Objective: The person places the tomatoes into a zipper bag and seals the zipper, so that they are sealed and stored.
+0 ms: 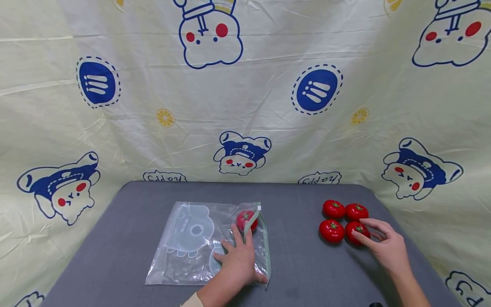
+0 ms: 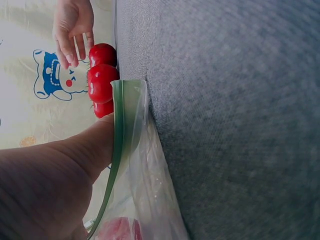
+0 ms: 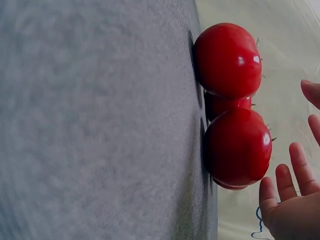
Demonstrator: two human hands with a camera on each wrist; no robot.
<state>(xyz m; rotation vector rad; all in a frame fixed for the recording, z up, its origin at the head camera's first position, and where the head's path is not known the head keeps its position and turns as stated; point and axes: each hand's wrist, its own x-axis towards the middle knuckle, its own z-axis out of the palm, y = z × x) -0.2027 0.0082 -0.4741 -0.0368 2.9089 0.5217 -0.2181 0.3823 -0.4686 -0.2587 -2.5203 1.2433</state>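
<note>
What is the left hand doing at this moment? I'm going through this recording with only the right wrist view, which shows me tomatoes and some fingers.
Observer: In the head view, the left hand lies on a clear plastic bag with its fingers spread.
Operator: Is anything inside that bag? My view doesn't reach it.
Observer: Yes, a single tomato, close to the bag's green edge.
</note>
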